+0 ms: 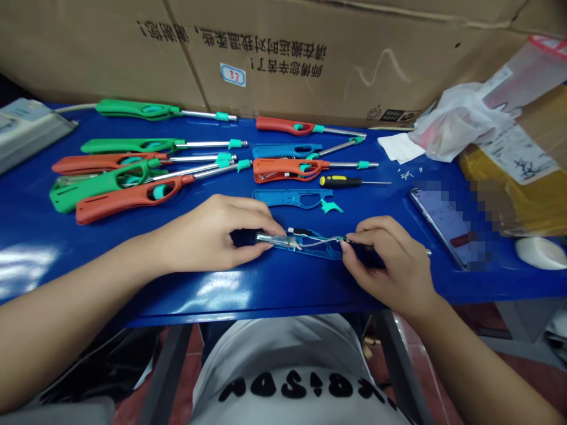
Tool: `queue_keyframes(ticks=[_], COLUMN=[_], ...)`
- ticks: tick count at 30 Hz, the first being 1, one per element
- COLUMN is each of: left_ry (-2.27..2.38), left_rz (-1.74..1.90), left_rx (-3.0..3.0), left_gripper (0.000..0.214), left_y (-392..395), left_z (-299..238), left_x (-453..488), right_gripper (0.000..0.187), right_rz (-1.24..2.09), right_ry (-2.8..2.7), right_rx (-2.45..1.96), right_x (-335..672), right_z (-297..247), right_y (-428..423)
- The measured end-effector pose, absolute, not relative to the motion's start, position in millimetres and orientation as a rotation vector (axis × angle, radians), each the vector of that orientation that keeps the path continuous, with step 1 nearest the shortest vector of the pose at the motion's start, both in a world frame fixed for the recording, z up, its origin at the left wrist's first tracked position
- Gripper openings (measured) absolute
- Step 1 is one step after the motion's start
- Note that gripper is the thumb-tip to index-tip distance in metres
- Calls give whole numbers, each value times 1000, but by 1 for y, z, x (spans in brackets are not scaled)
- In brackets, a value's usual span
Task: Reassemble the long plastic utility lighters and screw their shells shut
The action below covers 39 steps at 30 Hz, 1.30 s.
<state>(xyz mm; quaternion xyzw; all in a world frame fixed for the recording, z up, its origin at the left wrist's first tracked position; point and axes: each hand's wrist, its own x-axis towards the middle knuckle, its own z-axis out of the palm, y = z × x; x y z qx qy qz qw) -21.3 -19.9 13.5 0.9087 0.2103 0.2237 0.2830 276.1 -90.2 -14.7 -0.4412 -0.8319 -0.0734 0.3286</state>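
In front of me lies an opened blue lighter shell (323, 248), one half of a long-nosed lighter. My left hand (217, 233) pinches a clear, shiny fuel tank (278, 240) at the shell's left end between thumb and fingers. From the tank a thin pale tube (316, 242) runs right, toward my right hand (394, 260), whose thumb and index finger close on its far end. Exactly what sits at those fingertips is partly hidden. A small black-and-white igniter (301, 231) with a thin wire lies at the shell's upper edge. Just beyond are another blue shell half (287, 198) and a teal trigger piece (331, 206).
Several green and orange lighters (133, 198) lie at the left, more beyond the shell. A yellow-black screwdriver (341, 181) is behind my hands. At the right are a phone (443, 227), white scraps, a plastic bag (460, 118) and a white round object (541, 252). A cardboard box (283, 35) walls the back.
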Motion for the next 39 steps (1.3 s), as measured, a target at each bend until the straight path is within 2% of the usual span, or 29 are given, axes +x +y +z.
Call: queue_keyframes(ticks=[10,24,39], left_ry=[611,729,720], left_rz=[429,491,532], left_rx=[2461,2414,2446], left_gripper=[22,20,21], left_y=[-17,-20,-22], left_z=[19,9,7], left_x=[-26,-19,-16], right_gripper=[9,9,9], right_rz=[-168,174,251], right_ry=[-2282,-2220,-2197], right_rx=[-1145,-1275,-1200], right_x=[273,277,282], right_z=[-18,-20,-16], right_y=[-93,-95,-85])
